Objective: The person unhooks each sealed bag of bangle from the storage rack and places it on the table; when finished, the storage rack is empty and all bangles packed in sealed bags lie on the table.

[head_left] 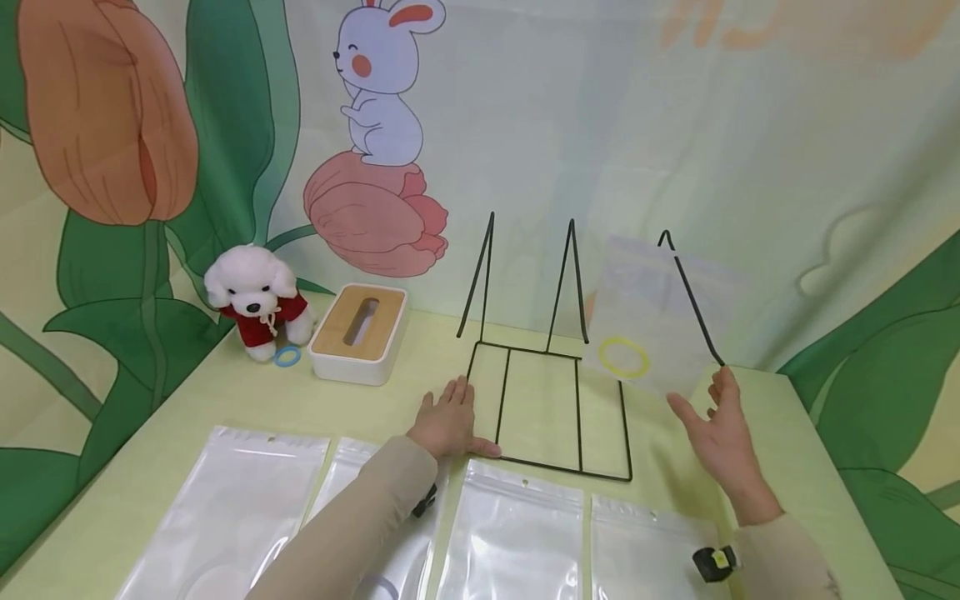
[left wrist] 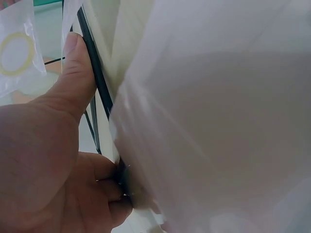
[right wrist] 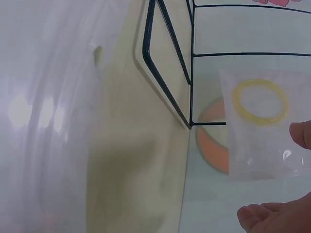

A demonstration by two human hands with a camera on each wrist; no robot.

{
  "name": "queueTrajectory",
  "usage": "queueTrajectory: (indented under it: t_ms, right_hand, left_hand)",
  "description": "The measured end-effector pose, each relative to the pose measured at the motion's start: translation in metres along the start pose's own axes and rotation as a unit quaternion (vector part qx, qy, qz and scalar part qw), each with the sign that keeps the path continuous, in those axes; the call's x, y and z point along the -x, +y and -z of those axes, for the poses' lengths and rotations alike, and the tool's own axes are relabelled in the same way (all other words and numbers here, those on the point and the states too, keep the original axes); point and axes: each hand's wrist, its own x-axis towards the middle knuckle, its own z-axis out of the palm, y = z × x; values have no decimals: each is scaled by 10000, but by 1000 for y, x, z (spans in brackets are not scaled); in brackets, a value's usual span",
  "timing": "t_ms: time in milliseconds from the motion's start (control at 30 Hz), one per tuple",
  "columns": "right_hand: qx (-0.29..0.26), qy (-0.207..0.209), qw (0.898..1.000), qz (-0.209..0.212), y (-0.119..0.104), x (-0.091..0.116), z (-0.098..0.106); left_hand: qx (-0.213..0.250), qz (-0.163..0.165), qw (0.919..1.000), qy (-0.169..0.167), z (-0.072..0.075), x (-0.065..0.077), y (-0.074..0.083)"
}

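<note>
A black wire rack [head_left: 578, 408] with three upright bent prongs stands on the table. My left hand [head_left: 447, 427] presses at its front left corner, the thumb laid along the front wire and the fingers beside the left wire. A clear zip bag [head_left: 660, 321] holding a yellow ring [head_left: 624, 357] hangs at the right prong [head_left: 693, 302]. My right hand [head_left: 720, 437] is just below and right of that bag, thumb and fingers spread apart. In the right wrist view the thumb [right wrist: 302, 134] overlaps the bag's edge. The fingertips are close to the prong's lower end.
Several clear zip bags [head_left: 517, 533] lie in a row along the near side. At the back left are a white toy dog [head_left: 251, 287] in red, a blue ring [head_left: 287, 348] and a tissue box [head_left: 352, 371] with a wooden lid. A printed curtain [head_left: 510, 150] hangs behind.
</note>
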Motion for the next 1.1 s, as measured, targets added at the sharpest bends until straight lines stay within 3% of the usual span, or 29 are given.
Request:
queueTrajectory:
  t_ms: [300, 533, 867, 1100]
  right_hand:
    - [-292, 55, 9996, -13, 2, -4, -14]
    - [314, 218, 9992, 141, 3, -1, -24]
    - [96, -197, 9984, 529, 5, 6, -31]
    - [255, -255, 9987, 366, 2, 10, -33]
  left_hand:
    - [8, 4, 10000, -17, 1, -1, 0]
    - [-10, 24, 10000, -35, 2, -1, 0]
    - [47, 27, 10000, -64, 2, 0, 0]
    - [106, 31, 9999, -82, 3, 1, 0]
